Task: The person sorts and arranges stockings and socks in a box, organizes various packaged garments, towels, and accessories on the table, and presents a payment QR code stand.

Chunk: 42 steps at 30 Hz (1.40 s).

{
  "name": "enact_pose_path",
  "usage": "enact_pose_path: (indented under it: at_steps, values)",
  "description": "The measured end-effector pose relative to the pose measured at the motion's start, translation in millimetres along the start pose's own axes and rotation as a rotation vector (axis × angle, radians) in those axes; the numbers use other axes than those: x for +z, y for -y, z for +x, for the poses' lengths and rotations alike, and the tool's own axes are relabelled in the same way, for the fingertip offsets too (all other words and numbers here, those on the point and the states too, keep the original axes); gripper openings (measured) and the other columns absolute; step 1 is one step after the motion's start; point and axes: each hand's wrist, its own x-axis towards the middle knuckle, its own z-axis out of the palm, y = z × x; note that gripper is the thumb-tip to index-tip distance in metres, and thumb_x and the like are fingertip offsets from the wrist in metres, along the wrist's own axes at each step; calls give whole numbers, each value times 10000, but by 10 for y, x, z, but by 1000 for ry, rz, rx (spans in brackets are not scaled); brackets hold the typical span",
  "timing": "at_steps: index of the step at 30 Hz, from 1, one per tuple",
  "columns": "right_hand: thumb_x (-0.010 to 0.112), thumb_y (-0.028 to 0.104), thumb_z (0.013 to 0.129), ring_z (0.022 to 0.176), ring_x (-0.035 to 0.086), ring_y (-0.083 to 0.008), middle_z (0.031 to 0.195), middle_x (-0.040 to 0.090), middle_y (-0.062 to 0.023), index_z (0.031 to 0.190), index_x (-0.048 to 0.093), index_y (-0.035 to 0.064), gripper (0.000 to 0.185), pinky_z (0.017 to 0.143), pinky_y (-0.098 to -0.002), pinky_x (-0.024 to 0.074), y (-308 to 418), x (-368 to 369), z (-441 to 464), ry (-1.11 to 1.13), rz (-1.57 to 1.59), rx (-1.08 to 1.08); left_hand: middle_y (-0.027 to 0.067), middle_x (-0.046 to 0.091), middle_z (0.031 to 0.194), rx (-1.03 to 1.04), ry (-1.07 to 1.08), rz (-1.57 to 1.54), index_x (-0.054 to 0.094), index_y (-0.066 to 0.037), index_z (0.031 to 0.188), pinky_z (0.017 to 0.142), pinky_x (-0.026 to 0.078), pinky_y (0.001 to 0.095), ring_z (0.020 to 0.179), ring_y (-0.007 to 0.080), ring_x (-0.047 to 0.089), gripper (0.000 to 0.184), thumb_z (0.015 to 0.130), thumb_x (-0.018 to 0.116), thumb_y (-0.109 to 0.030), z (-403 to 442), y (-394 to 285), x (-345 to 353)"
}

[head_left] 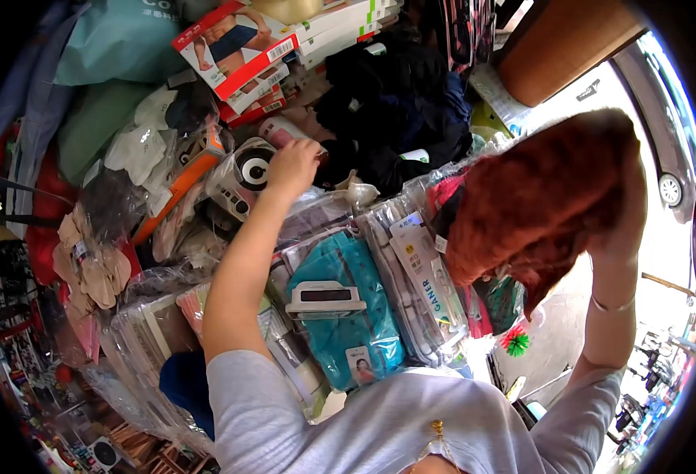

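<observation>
My left hand [294, 164] reaches over the pile with its fingers curled together. A pink, cup-like item [277, 132] lies right by the fingertips; whatever they grip is hidden. Beside the wrist stands a pale device with a round black-and-white speaker [253, 167]. On the right, my right hand [618, 229] holds up a crumpled reddish-brown cloth [541, 197], gripping its edge, with most of the fingers behind the fabric. Below lie a teal packaged garment [344, 316] and clear-wrapped clothing labelled GANER [423, 272].
Red-and-white underwear boxes [237, 43] are stacked at the back beside heaped black garments [395, 103]. Further plastic-wrapped clothing [150, 332] fills the left. A brown column [569, 47] stands at the upper right, with a parked car [667, 134] outside.
</observation>
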Motion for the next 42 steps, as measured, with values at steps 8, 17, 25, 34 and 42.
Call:
enact_pose_path:
  at_steps: [8,17,25,34,42]
  values:
    - [592,-10,834,1074,522,-297,1269,426,-206,1399,261,45,657,894,-386,487,-72,1154,1278,-24,-647,-1521,137,582,1077,-104,-52,-190,570,-36,1011,890,447,406,1032,333,532,306,734,662,-128,-191,75,36]
    - [660,186,778,654,511,-337,689,558,-152,700,533,18,224,563,-411,393,-2789,1635,382,196,-620,-79,174,545,1199,-23,177,118,578,-100,1150,930,429,396,1092,360,513,477,734,655,-320,-382,-86,-225]
    - [668,224,776,881,520,-307,878,575,-120,792,614,52,181,791,-397,406,-2482,1522,301,356,-741,-250,240,581,1109,-392,249,-364,586,-11,1100,880,441,401,1043,351,555,428,785,667,-290,30,-140,-1146]
    - [664,251,776,1181,421,-344,1234,481,-168,1059,601,83,336,985,-426,354,-2264,1378,-89,377,-819,-340,102,303,1453,-339,160,160,349,-179,1398,1023,262,512,1345,288,257,750,810,488,-623,509,306,-45]
    - [680,172,752,1165,447,-323,1254,485,-144,1133,578,109,400,963,-426,376,-1787,787,-516,380,-757,-235,123,508,1280,152,-52,84,498,-135,1273,1018,281,459,1259,278,393,515,830,576,-386,663,-283,-454]
